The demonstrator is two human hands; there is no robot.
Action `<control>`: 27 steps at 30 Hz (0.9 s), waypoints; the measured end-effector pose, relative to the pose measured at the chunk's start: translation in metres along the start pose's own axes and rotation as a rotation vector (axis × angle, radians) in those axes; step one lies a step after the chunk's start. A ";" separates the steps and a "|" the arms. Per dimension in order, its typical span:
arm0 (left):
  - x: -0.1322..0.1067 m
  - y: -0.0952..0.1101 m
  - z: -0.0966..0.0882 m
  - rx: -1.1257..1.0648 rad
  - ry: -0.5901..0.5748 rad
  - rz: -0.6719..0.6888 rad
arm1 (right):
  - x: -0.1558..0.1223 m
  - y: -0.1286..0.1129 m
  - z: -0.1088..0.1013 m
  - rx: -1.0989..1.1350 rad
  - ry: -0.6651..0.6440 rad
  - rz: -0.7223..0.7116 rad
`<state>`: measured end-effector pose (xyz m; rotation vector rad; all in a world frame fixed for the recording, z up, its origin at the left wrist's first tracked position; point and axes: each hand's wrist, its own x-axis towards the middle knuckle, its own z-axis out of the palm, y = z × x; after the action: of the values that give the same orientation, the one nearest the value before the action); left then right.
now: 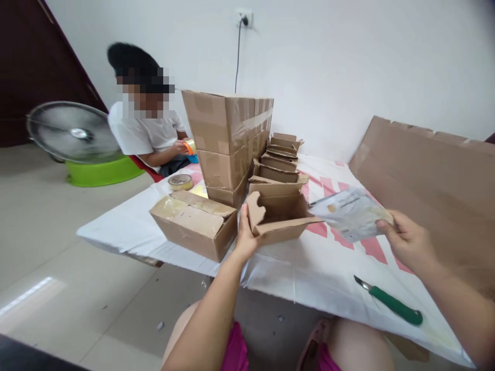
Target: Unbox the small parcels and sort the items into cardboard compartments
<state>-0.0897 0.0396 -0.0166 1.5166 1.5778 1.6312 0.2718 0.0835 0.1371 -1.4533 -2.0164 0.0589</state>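
Observation:
My left hand point(247, 234) grips the left side of an open cardboard box point(286, 233), thumb up along its wall and near a raised, notched flap. The part of the box's inside that shows is dark. In my right hand point(408, 237) is a flat plastic packet point(350, 214) with printing on it, pinched at its right end between thumb and fingers. The packet's left end reaches the right edge of the box; whether they touch I cannot tell. Left of my left hand lies a taped cardboard box point(193, 221).
A green-handled knife point(394, 304) lies at the front right. Taped boxes point(228, 139) are stacked at the back, beside a row of open boxes point(280, 159). A tape roll point(180, 182) sits left. Cardboard point(429, 180) leans right. A seated person point(147, 131) and a fan point(73, 131) are left.

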 end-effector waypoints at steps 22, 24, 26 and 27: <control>-0.025 0.035 0.020 0.504 0.755 0.617 | -0.080 0.058 0.053 0.264 -0.459 0.038; -0.039 0.046 0.031 0.468 0.720 0.732 | -0.084 0.064 0.062 0.302 -0.405 0.087; -0.055 0.052 0.049 0.370 0.607 0.780 | -0.087 0.074 0.071 0.377 -0.324 0.161; -0.064 0.052 0.060 0.303 0.495 0.777 | -0.090 0.080 0.075 0.416 -0.295 0.197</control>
<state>0.0027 -0.0026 -0.0107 2.1984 1.6268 2.4171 0.3154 0.0608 0.0042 -1.4218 -1.9228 0.7700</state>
